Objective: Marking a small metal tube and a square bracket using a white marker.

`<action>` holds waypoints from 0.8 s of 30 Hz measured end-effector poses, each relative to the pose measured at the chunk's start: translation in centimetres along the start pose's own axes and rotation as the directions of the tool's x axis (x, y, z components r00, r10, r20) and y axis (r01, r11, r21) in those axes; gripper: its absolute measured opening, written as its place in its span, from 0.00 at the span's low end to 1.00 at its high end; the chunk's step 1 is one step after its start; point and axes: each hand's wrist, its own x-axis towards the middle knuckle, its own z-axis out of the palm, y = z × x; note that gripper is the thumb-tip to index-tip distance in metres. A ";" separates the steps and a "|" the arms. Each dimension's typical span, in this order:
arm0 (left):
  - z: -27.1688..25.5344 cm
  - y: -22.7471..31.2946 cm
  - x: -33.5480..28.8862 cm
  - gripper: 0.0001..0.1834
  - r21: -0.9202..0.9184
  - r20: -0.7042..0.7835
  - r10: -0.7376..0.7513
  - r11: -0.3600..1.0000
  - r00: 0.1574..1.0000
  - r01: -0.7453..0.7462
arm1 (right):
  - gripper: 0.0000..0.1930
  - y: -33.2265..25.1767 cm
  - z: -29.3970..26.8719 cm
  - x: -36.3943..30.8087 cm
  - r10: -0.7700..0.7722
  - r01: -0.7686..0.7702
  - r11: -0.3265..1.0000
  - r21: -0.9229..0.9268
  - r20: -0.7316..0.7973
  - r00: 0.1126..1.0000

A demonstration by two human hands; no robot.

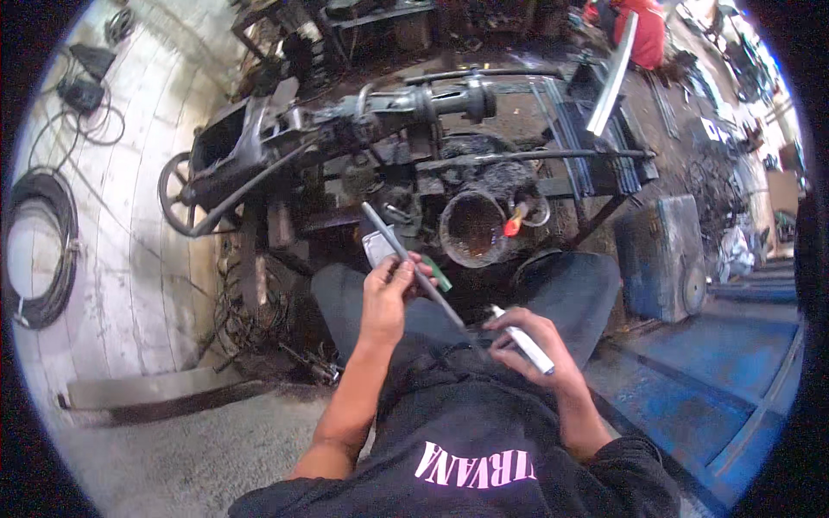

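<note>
In the head view, we had our left hand [389,293] closed around a long, thin, straight grey rod [444,305]. The rod slanted above our lap from upper left to lower right, its lower end near the fingers of our right hand [549,337]; we could not tell whether they touched it. Our right hand gripped a short white bar-shaped object [527,347] between thumb and fingers. Just beyond our left hand showed a flat white piece [378,249] and a narrow green piece [439,274]; whether we held either was unclear.

Ahead of our knees stood a round grey bucket [475,259] with brownish contents, an orange-and-yellow object [515,221] at its right. Behind the bucket and to its left lay a large dark metal machine assembly [345,129]. A blue metal surface [673,371] spread to our right, and a coiled black hose [67,250] hung on the pale wall [129,198] at our left.
</note>
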 end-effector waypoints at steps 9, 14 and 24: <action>-6.5 -7.6 0.9 0.13 0.225 -0.029 -0.042 0.973 0.999 0.047 | 0.13 3.2 7.6 9.3 -0.085 0.081 0.995 -0.059 -0.067 0.994; -6.0 -8.4 0.5 0.11 0.301 -0.122 0.031 0.954 0.992 0.007 | 0.13 3.8 8.6 11.3 -0.024 0.008 0.992 -0.130 -0.122 0.992; -6.8 -8.9 1.4 0.10 0.329 -0.077 0.091 0.943 0.993 -0.061 | 0.22 2.7 9.7 20.1 -0.325 0.166 0.709 -0.686 -0.108 0.940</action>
